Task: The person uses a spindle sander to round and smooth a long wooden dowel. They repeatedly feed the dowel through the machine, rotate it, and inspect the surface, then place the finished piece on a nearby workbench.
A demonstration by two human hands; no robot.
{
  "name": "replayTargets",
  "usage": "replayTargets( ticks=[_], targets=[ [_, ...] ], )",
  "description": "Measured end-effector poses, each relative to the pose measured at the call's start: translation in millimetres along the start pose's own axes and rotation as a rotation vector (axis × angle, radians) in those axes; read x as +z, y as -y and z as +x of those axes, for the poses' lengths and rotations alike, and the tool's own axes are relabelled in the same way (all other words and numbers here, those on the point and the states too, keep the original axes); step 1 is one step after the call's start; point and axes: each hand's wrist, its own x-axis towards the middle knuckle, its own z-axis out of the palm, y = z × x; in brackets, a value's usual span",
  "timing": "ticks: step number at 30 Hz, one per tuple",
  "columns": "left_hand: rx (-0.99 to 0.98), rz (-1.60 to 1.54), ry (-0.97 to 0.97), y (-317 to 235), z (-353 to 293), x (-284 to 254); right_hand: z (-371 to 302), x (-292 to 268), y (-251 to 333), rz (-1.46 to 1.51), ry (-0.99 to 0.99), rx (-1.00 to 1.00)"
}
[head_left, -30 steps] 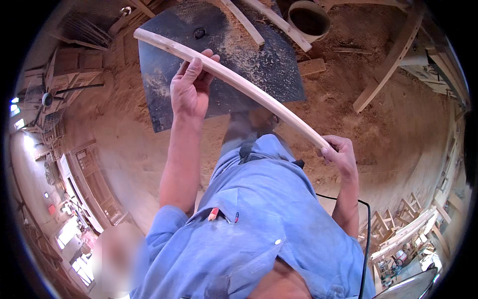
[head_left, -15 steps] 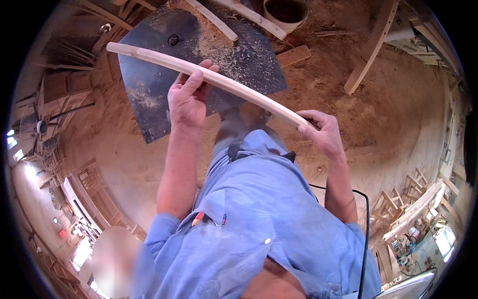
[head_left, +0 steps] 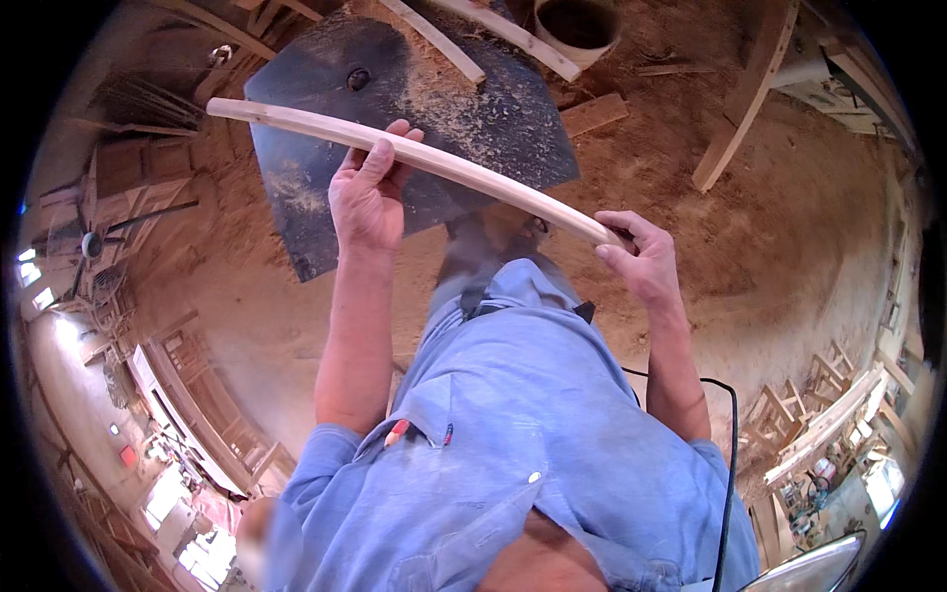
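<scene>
The slender, slightly bowed wooden strip (head_left: pixel 493 184) is held up slantwise across the space in front of the body, and its likeliest trouble is tipping or twisting. The left hand (head_left: pixel 370 197) grasps it partway along, thumb over the near face and fingers behind, while the right hand (head_left: pixel 646 257) pinches its end between thumb and fingers. A long stretch sticks out past the left hand with nothing visibly under it, so if the right hand slackened, that free end could dip and strike the dark tabletop (head_left: pixel 306 237) just ahead of the left hand. The curve might also make the strip roll in such light grips, and loose sawdust, if any clings to the wood, could make it slip. Beyond the hands, two loose wooden lengths, a nearer one (head_left: pixel 440 41) and a farther one (head_left: pixel 513 37), lie over the tabletop; a wide forward swing could knock them, or catch the bucket (head_left: pixel 582 61) behind. A round dark fitting (head_left: pixel 358 79) sits farther out than the left hand; whether it moves I cannot tell, but fingers would best stay away. Near the right forearm hangs a black cord (head_left: pixel 731 474), which a backward pull of that elbow could snag.
</scene>
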Motion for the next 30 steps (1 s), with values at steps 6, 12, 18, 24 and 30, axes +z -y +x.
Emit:
replayTargets(
  ticks=[6,12,18,24,30],
  targets=[
    [-0.014,0.041,-0.032,0,-1,-3,5,5,1,0.022,0.013,0.157],
    [0.041,0.047,-0.029,-1,-2,5,7,9,-26,0.146,0.06,0.09],
    [0.13,0.181,0.042,1,15,36,30,52,-39,-0.13,0.169,-0.263],
    [0.187,0.838,0.364,-18,6,58,63,25,57,-0.56,-0.396,-0.788],
    [0.27,1.361,0.867,0,11,27,79,-21,84,-1.157,-0.388,-0.75]
  ],
)
